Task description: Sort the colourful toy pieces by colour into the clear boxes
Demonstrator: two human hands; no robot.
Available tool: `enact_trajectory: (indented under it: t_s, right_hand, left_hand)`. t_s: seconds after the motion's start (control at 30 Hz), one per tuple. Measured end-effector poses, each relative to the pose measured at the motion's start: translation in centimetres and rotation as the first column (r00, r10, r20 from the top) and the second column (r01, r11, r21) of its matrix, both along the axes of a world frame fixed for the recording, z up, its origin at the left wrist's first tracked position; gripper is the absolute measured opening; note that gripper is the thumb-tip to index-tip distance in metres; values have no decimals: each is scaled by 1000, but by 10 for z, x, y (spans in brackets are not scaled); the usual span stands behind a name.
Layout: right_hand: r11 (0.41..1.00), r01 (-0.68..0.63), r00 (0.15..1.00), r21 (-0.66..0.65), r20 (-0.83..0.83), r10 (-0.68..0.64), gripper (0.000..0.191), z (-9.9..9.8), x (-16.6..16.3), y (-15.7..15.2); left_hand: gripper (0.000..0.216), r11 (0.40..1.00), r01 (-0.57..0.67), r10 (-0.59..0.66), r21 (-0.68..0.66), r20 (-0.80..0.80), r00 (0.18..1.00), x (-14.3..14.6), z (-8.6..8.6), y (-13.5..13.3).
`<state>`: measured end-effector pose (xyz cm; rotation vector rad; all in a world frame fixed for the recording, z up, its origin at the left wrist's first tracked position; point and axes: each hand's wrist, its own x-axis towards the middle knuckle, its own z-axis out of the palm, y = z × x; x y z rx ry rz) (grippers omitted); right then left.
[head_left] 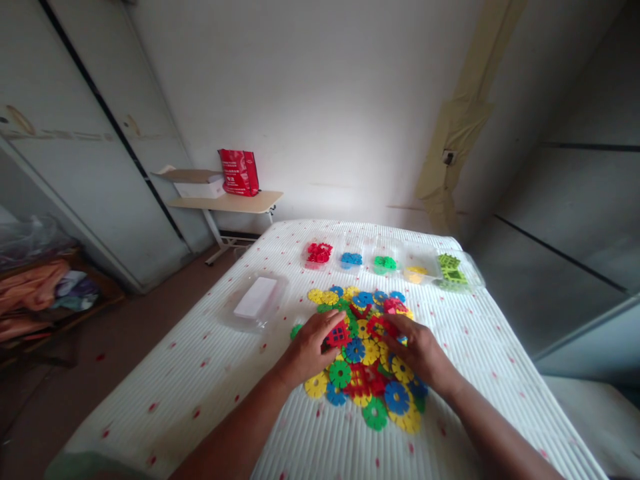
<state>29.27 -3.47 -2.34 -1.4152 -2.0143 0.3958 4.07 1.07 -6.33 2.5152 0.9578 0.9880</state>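
A loose pile of plastic snowflake discs (371, 351) in yellow, blue and green lies on the table, with red lattice pieces (367, 380) among them. On the pile's left side my left hand (314, 343) grips a red lattice piece (339, 335) between thumb and fingers. Opposite it, my right hand (419, 350) has its fingertips closed at another red piece (380, 327), whose outer end the fingers cover. A pinkish-red piece (395, 305) lies just beyond my right fingers.
Behind the pile stand clear boxes of red pieces (319, 253), blue discs (351, 260), green discs (385, 264), yellow discs (415, 274) and light green lattice pieces (451, 270). A clear lid (281, 300) with a white slab (256, 298) lies left. A side table (250, 202) holds a red bag (239, 173).
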Motion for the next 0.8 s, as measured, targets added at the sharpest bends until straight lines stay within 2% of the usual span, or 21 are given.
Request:
enact_trajectory:
  t_s: [0.2, 0.3, 0.4, 0.47, 0.53, 0.6, 0.7, 0.8]
  right_hand:
    - [996, -48, 994, -72, -103, 41, 37, 1, -6, 3]
    - [990, -126, 989, -57, -89, 121, 35, 8, -11, 6]
    - [976, -205, 979, -80, -33, 203, 37, 16, -21, 12]
    - [962, -249, 968, -113, 16, 252, 41, 20, -32, 16]
    - [949, -281, 952, -146, 83, 294, 43, 21, -45, 20]
    - [950, -257, 941, -177, 179, 288, 44, 22, -58, 23]
    - [969, -126, 924, -211, 330, 192, 46, 22, -73, 24]
    - [974, -92, 908, -205, 384, 166, 44, 24, -76, 21]
  left_hand:
    - [75, 999, -1, 1, -54, -5, 1000, -2, -3, 2]
    - [60, 999, -44, 45, -11, 98, 994, -13, 2, 10]
    - [41, 986, -169, 162, 11, 239, 957, -26, 4, 19]
    - [33, 972, -233, 222, 6, 281, 934, -30, 4, 22]
    - [29, 969, -247, 237, -1, 281, 930, -30, 2, 23]
    - [29, 974, -225, 219, -8, 269, 938, -28, 1, 22]
    - [31, 980, -200, 196, -10, 261, 945, -24, 1, 21]
    - [32, 979, -203, 200, -13, 261, 945, -24, 1, 21]
